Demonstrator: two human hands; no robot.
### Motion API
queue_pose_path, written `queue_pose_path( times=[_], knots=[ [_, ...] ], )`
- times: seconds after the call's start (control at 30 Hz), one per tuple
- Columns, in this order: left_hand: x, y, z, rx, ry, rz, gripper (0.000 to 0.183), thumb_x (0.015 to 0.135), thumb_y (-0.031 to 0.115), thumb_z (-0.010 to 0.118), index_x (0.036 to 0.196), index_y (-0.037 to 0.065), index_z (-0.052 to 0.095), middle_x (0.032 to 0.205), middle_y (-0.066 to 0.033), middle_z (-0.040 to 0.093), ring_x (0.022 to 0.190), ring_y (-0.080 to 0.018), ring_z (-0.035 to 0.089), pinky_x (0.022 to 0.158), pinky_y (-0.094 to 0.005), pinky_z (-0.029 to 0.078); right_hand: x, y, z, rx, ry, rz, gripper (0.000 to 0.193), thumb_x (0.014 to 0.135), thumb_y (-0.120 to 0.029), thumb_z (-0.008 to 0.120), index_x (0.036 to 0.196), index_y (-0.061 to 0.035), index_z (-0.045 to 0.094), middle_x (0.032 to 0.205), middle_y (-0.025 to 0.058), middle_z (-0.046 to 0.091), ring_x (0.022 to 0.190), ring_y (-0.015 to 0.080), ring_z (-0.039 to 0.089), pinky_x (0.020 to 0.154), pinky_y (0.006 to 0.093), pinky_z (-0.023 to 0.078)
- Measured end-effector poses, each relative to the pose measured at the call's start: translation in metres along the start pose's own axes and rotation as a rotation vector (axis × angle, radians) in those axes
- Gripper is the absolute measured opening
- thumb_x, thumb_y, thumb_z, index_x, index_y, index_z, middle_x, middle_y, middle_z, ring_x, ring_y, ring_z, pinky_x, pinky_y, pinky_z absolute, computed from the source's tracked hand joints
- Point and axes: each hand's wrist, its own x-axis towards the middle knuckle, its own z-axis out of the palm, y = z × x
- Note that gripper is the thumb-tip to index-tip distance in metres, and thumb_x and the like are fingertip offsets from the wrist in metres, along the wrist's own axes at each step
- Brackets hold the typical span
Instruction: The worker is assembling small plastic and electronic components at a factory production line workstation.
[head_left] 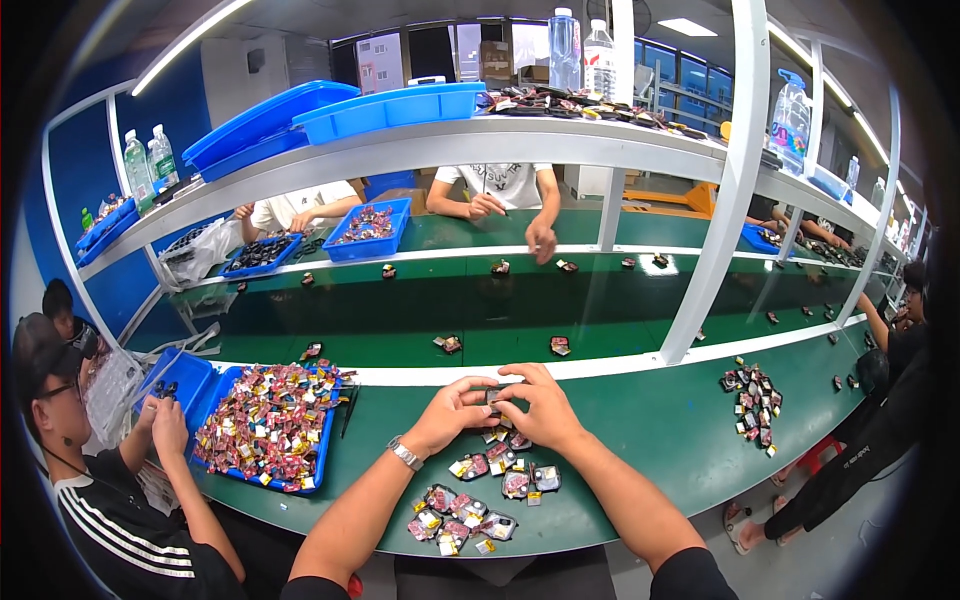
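My left hand (450, 414), with a metal watch on its wrist, and my right hand (546, 410) meet above the green worktop. Between their fingertips they grip a small dark-edged electronic module (492, 397), partly covered by the fingers. Under and in front of my hands lie several loose modules (466, 507) with dark rims, reddish circuit boards and pale or yellow tabs. To the left, a blue tray (325, 447) is heaped with reddish circuit boards (262, 425). Black tweezers (349, 410) lie beside that tray.
Beyond a white rail (610, 367), a green conveyor belt (500, 320) carries scattered modules. Another module pile (752, 405) lies at right. A metal post (715, 220) and raised shelf (560, 130) stand ahead. A co-worker (120, 470) sits at left; others work across the belt.
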Motion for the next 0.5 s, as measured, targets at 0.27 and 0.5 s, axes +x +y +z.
queue_pose_path(
  times=[0.27, 0.5],
  knots=[
    [0.0008, -0.0027, -0.0016, 0.063, 0.003, -0.016, 0.033, 0.097, 0.000, 0.050, 0.129, 0.003, 0.047, 0.118, -0.0110, 0.060, 0.103, -0.0169, 0.064, 0.089, -0.0289, 0.056, -0.0005, 0.0002, 0.0006, 0.082, -0.096, 0.008, 0.010, 0.080, -0.014, 0.070, 0.086, -0.0074, 0.072, 0.120, 0.0072, 0.060, 0.118, 0.0284, 0.051, 0.102, 0.0382, 0.041],
    [0.0024, -0.0045, -0.0002, -0.009, -0.002, -0.004, 0.030, 0.098, 0.004, 0.049, 0.128, 0.004, 0.047, 0.116, -0.0103, 0.060, 0.104, -0.0177, 0.064, 0.090, -0.0300, 0.056, -0.0027, -0.0008, 0.0039, 0.077, -0.014, 0.023, 0.010, 0.080, -0.014, 0.069, 0.087, -0.0067, 0.072, 0.119, 0.0080, 0.061, 0.117, 0.0283, 0.052, 0.101, 0.0380, 0.042]
  ],
)
